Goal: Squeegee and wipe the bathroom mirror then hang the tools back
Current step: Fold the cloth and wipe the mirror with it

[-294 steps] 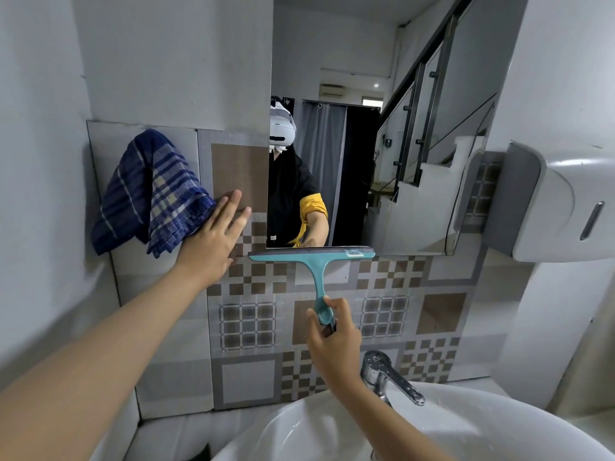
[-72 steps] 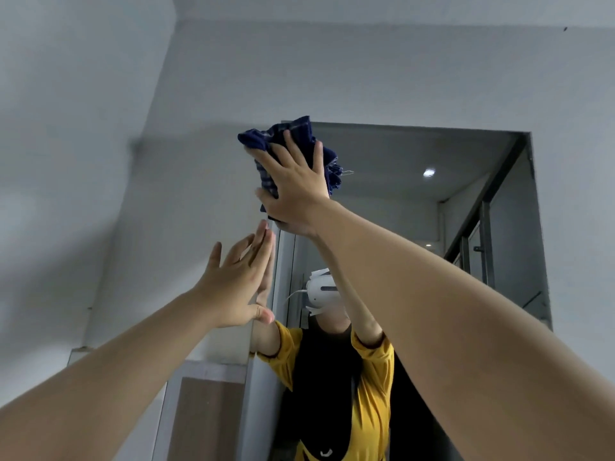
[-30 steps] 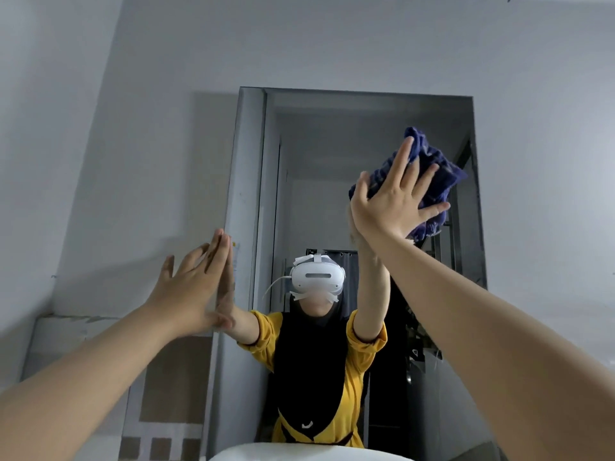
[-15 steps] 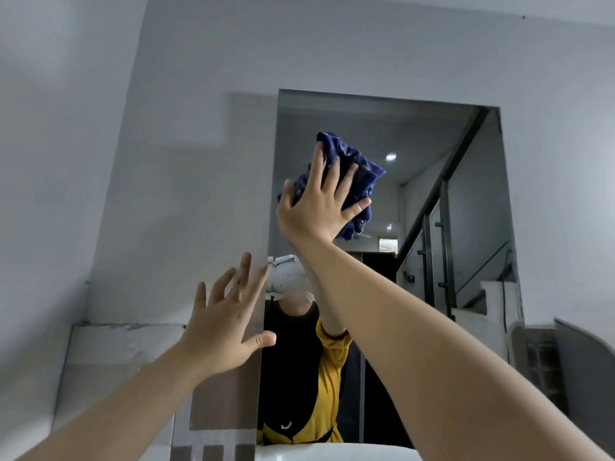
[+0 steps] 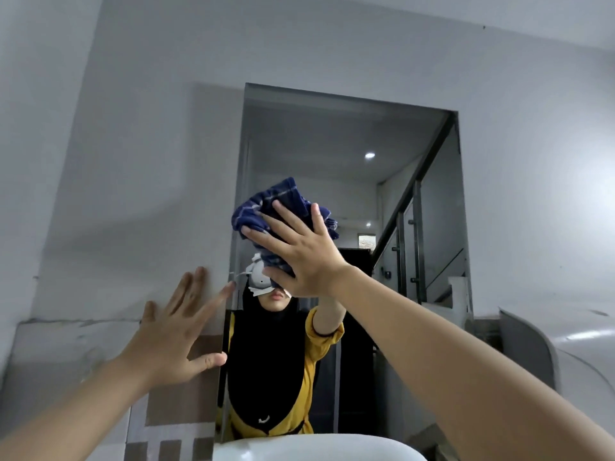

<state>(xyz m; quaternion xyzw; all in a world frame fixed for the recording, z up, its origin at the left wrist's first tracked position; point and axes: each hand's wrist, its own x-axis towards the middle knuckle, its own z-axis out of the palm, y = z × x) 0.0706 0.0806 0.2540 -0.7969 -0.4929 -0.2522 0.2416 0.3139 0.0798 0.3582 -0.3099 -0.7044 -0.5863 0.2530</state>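
The tall bathroom mirror [image 5: 339, 151] fills the middle of the wall. My right hand [image 5: 304, 252] presses a bunched dark blue checked cloth [image 5: 266, 204] flat against the glass at the mirror's left side, about mid-height. My left hand [image 5: 176, 331] rests open with spread fingers on the wall just left of the mirror's edge, holding nothing. The squeegee is out of view.
The white sink rim [image 5: 316, 447] shows at the bottom. A grey and white wall dispenser [image 5: 545, 354] juts out at the lower right. Patterned tiles [image 5: 166, 440] cover the wall below my left hand. A person's reflection appears in the mirror.
My right hand has slid the cloth down the left side of the mirror from near the top. My left hand has stayed braced on the wall by the mirror's left edge.
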